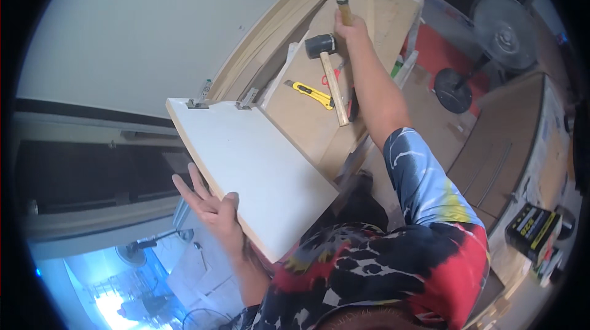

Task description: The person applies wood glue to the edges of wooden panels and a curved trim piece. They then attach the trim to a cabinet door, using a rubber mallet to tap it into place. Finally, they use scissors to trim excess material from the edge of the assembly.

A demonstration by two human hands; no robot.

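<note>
A white panel (252, 170) with pale wooden edges lies tilted in front of me, two metal hinges (244, 101) along its far edge. My left hand (216, 212) rests against the panel's left edge, fingers stretched apart and thumb at the rim. Farther off, my right hand (351, 27) is closed round a tool's yellowish handle (345, 11) with a dark end; the rest of the tool is hidden. Below that hand, on the brown board (307, 124), lie a black-headed mallet (332, 78), a yellow utility knife (312, 93) and a red-handled tool (337, 74), partly covered.
Long wooden strips (261, 38) run along the wall at the far left of the board. A standing fan (504, 31) is at the far right, near a brown cabinet panel (501, 151). At the right edge sits a black and yellow box (533, 230).
</note>
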